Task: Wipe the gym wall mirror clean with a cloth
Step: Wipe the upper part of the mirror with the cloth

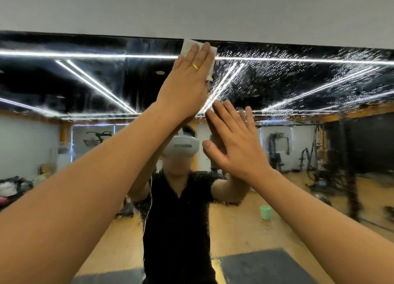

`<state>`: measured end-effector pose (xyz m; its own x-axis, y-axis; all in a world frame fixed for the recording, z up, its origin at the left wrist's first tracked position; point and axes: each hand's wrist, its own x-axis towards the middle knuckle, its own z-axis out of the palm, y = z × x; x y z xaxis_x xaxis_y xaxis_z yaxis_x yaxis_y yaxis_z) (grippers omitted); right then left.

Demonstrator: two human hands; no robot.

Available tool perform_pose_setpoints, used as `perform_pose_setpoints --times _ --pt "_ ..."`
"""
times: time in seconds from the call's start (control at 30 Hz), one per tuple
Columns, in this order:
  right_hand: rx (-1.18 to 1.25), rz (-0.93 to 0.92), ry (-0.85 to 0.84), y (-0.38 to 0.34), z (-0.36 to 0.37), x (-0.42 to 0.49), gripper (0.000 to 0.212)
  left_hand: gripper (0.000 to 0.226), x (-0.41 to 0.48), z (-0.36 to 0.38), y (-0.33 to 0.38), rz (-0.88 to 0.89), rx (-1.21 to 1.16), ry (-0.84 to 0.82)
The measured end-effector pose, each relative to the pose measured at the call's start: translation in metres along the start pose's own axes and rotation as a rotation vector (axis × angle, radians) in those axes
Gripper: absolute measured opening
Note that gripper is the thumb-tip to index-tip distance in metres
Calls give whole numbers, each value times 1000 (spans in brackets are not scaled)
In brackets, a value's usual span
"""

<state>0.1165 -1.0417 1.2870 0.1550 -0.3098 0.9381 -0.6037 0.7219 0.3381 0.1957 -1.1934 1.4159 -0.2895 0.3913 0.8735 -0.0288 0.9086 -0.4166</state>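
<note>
The wall mirror (309, 87) spans the whole width, its black top edge just under a pale wall. A white cloth (187, 46) lies flat on the glass at the mirror's top edge. My left hand (187, 79), with a gold ring, presses the cloth against the glass with straight fingers. My right hand (234, 138) rests flat on the mirror lower and to the right, fingers spread, holding nothing. Water droplets speckle the glass to the right of the cloth; the glass to its left looks smeared and streaked.
The mirror reflects me in a black top with a white headset, a gym floor, exercise machines at right, a green bucket (265, 212) on the floor, and dark mats (266, 266) near the bottom.
</note>
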Motion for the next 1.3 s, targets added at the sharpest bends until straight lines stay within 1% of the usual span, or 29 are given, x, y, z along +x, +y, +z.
perform_pose_setpoints --times 0.1,0.2,0.3,0.37,0.43,0.53,0.63,0.77,0.87,1.0,1.2,1.3 --pt "-37 -48 -11 26 -16 -11 65 67 -3 4 0 -13 -11 9" --pt "-79 -11 -19 73 -36 -29 64 67 -7 7 7 -53 -37 19" --pt "-130 -1 -66 123 -48 -45 68 67 -15 10 20 -102 -48 25" --pt "-97 3 -101 140 -48 -54 68 67 -20 11 29 -135 -44 16" --pt "-51 12 -80 141 -43 -60 67 67 -21 11 35 -159 -30 16" --pt "-55 11 -25 137 -36 -65 66 65 -16 9 40 -184 -11 13" --pt "-59 -1 -24 142 -35 -67 66 64 3 4 40 -179 -40 -19" --pt "-44 -7 -10 144 -33 -68 65 62 44 -4 32 -182 -12 -38" --pt "-43 2 -18 146 -34 -70 65 60 52 -3 36 -189 -27 -31" --pt "-33 11 -27 146 -34 -71 66 59 25 4 45 -198 -59 -8" --pt "-45 17 -30 146 -33 -71 66 62 -50 25 52 -103 -59 -41" --pt "-49 19 -27 145 -32 -72 66 63 -48 22 51 -101 -69 -53"
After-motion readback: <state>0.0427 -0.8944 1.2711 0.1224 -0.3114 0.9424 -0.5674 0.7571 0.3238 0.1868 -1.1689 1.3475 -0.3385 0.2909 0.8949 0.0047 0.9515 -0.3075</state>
